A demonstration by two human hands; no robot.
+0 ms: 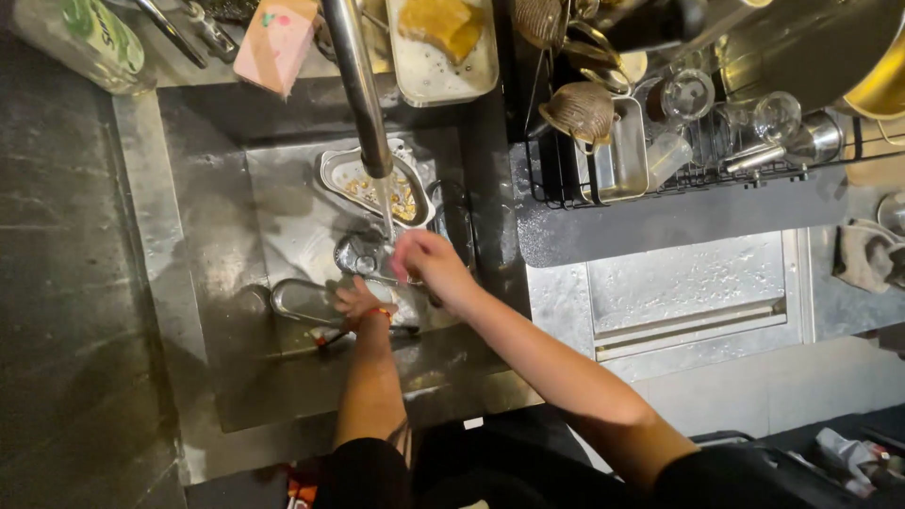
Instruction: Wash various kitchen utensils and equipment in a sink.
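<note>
Plainly mid-wash, judging by the running water and the soiled dishes in the sink [198, 283] at left of centre. Left hand [359, 303] low in the basin, fingers curled over the right end of a flat metal tray [304, 302] lying on the sink floor at lower centre. Right hand [426, 265] just above and to the right, held beside the thin stream of water [386, 205] falling from the tap [356, 85]; fingers bunched together, but cannot tell whether pinching anything, too blurred. Further up the frame, under the spout, an oval metal dish [370, 185] with food scraps inside, untouched by either hand. Along the top edge: a pink sponge [277, 42], a shallow tray with a yellow cloth [443, 47], a clear bottle [85, 40] at upper left. At upper right, a wire rack [660, 165] crowded with glasses, strainers and pans.

Step in hand, as a judgement: rinsing the flat tray. Next move calls for a firm grip on a wet, slippery rim and a tilt under the stream, keeping clear of the scrap-filled dish close behind.
</note>
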